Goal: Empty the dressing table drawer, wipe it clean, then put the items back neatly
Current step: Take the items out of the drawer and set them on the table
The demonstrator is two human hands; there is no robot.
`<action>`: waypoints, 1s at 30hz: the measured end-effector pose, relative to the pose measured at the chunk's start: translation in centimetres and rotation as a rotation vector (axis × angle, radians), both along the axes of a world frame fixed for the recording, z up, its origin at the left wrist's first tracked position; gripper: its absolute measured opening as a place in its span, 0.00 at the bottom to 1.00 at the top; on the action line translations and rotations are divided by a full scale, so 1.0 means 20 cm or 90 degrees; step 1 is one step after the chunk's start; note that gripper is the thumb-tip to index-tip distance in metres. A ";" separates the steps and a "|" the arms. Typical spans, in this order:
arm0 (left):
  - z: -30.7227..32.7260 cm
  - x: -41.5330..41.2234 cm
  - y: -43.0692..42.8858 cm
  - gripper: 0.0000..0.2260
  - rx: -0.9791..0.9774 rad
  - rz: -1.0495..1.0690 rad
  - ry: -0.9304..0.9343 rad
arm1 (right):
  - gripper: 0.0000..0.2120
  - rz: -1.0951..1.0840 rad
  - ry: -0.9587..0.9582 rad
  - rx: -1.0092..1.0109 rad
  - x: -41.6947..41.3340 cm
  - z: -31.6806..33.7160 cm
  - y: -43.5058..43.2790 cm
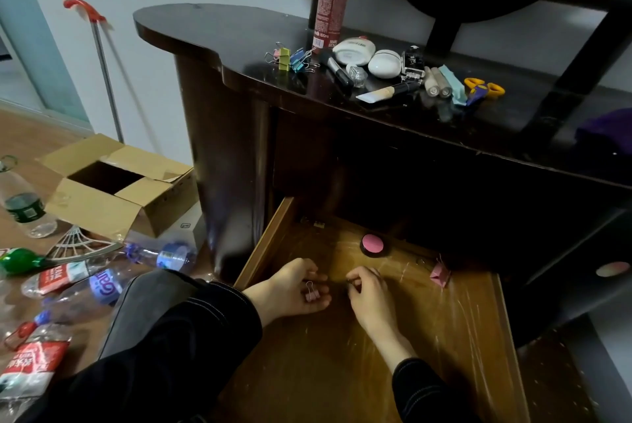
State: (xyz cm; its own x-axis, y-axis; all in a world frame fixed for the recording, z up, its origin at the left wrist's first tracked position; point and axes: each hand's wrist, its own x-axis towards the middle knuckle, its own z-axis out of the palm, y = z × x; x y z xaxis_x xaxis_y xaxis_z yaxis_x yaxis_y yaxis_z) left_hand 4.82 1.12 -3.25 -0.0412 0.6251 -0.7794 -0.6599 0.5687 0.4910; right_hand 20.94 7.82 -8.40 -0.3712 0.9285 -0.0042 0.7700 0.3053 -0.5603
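Observation:
The wooden drawer is pulled out below the dark dressing table. My left hand rests inside it, palm up, holding a small pink binder clip. My right hand is close beside it, fingers pinched on something small and dark that I cannot make out. A round pink compact lies at the back of the drawer. Another pink binder clip lies to the right of it. On the table top sit coloured binder clips, a tall red bottle, white cases, tubes and yellow-handled scissors.
On the floor to the left lie an open cardboard box, several plastic bottles and a white fan. A red-handled mop leans on the wall. A purple cloth lies at the table's right edge.

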 end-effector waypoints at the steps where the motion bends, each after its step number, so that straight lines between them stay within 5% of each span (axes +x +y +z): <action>1: 0.00 0.00 0.00 0.12 0.001 -0.001 -0.004 | 0.08 -0.008 0.019 -0.022 0.00 0.00 0.00; 7: 0.02 0.00 -0.02 0.12 -0.012 0.022 -0.020 | 0.06 -0.038 0.289 -0.149 0.00 0.16 -0.06; 10: 0.02 -0.04 -0.03 0.11 -0.029 0.189 -0.138 | 0.05 0.003 0.364 -0.192 -0.04 0.22 -0.12; 14: 0.07 0.00 -0.07 0.09 0.002 0.054 0.006 | 0.06 -0.047 0.356 -0.169 -0.03 0.19 -0.11; 26: 0.06 0.00 -0.04 0.12 -0.011 0.104 -0.019 | 0.25 0.142 -0.181 0.028 -0.45 0.16 0.35; 30: 0.06 -0.02 -0.05 0.14 -0.009 0.145 -0.032 | 0.23 0.176 -0.345 0.077 -0.57 0.13 0.41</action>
State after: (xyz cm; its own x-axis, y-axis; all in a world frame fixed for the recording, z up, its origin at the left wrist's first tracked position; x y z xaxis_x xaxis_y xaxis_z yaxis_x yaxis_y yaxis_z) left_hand 4.44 0.14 -2.04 -0.1405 0.5927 -0.7931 -0.7955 0.4093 0.4468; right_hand 9.47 16.08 -5.78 -0.5722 0.8043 -0.1605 0.8190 0.5705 -0.0613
